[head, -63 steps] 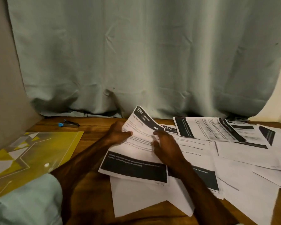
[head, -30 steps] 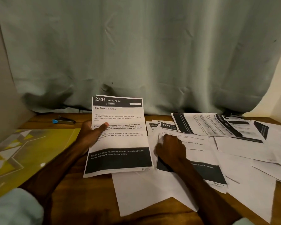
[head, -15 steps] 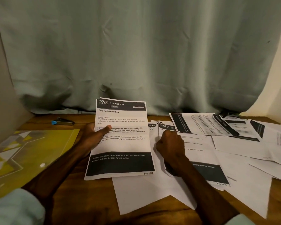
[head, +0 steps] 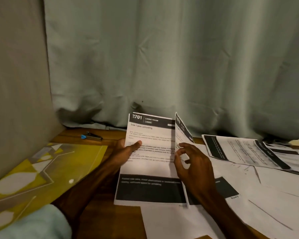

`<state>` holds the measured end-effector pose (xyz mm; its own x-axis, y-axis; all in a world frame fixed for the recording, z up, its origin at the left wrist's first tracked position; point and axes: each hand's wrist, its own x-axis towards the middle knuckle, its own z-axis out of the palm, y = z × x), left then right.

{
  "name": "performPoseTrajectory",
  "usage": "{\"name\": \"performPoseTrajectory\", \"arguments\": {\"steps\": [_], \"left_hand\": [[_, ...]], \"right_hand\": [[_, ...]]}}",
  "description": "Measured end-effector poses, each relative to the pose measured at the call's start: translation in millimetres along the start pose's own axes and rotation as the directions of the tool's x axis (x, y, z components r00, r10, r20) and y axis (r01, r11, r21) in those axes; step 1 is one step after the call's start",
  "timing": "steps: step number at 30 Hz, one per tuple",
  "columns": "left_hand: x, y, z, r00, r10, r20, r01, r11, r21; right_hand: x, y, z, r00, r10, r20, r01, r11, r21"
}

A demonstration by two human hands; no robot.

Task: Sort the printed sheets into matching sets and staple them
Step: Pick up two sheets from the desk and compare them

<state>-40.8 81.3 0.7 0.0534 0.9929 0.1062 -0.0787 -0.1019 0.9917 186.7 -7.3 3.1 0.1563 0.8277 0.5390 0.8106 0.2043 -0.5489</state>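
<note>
My left hand [head: 126, 151] grips the left edge of a printed sheet headed 2701 [head: 152, 163], thumb on its face, holding it upright over the wooden table [head: 100, 211]. My right hand [head: 191, 165] pinches the left edge of a second sheet [head: 182, 133], raised on edge just right of the first, its lower part hidden behind that hand. More printed sheets [head: 245, 150] lie loose across the table's right side. A small stapler with a blue end [head: 91, 136] lies at the back left by the curtain.
A yellow patterned folder [head: 47, 171] covers the table's left part. A grey panel [head: 16, 83] stands at the left and a pale green curtain [head: 162, 57] hangs behind. Blank sheets [head: 176, 221] lie near the front edge.
My right hand, which rested on the sheet lying on the table, has lifted it on edge beside the 2701 sheet. The left hand keeps holding the 2701 sheet upright.
</note>
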Motion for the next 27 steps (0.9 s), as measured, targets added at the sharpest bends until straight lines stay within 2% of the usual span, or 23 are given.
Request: {"name": "performPoseTrajectory", "arguments": {"steps": [2,6,10,12,14,17,18,20,22,24,25,26,27], "left_hand": [[-4.0,3.8,6.9,0.999,-0.023,0.022,0.024,0.998,-0.057],[-6.0,5.6,17.1,0.995,-0.082,0.054,0.09,0.981,-0.17],[-8.8,5.1,25.0,0.984,-0.103,0.146,0.137,0.96,-0.243],[-12.3,6.7,28.9,0.982,-0.105,0.156,0.139,0.963,-0.232],[-15.1,7.1,32.1,0.989,-0.076,0.126,0.099,0.976,-0.192],[-12.1,4.2,30.3,0.998,-0.013,0.054,0.019,0.994,-0.104],[-10.3,3.3,27.8,0.999,0.003,0.048,0.001,0.996,-0.085],[-8.2,4.6,22.5,0.999,0.02,0.036,-0.017,0.998,-0.064],[-7.6,8.8,17.4,1.0,0.023,0.017,-0.021,0.997,-0.071],[-6.7,13.6,12.6,1.0,0.024,-0.007,-0.025,0.997,-0.073],[-5.6,16.7,10.2,0.999,0.025,-0.02,-0.026,0.996,-0.087],[-4.8,18.3,7.5,0.999,0.023,-0.035,-0.026,0.994,-0.102],[-5.2,19.5,5.8,0.999,0.016,-0.05,-0.021,0.994,-0.111]], "right_hand": [[-7.7,-5.7,7.8,0.999,-0.023,0.035,0.023,1.0,0.007],[-21.6,-18.6,24.5,0.98,-0.198,0.025,0.197,0.98,0.025],[-24.3,-26.9,40.5,0.91,-0.407,-0.082,0.399,0.911,-0.098],[-26.1,-27.7,46.0,0.896,-0.441,-0.054,0.435,0.895,-0.103],[-27.8,-28.5,46.5,0.897,-0.442,0.033,0.443,0.895,-0.056],[-24.0,-25.4,39.2,0.921,-0.352,0.168,0.343,0.936,0.084],[-19.0,-21.0,36.7,0.92,-0.362,0.153,0.352,0.932,0.087],[-6.4,-13.2,21.8,0.937,-0.344,0.059,0.34,0.938,0.066],[8.6,0.1,0.9,0.959,-0.263,-0.107,0.274,0.956,0.107],[23.7,20.5,-17.2,0.962,-0.122,-0.245,0.165,0.973,0.162],[30.5,30.1,-26.9,0.966,-0.006,-0.259,0.065,0.974,0.217],[35.3,37.4,-36.2,0.973,0.127,-0.194,-0.058,0.943,0.327],[37.5,42.1,-44.8,0.973,0.226,-0.049,-0.179,0.869,0.462]]}}
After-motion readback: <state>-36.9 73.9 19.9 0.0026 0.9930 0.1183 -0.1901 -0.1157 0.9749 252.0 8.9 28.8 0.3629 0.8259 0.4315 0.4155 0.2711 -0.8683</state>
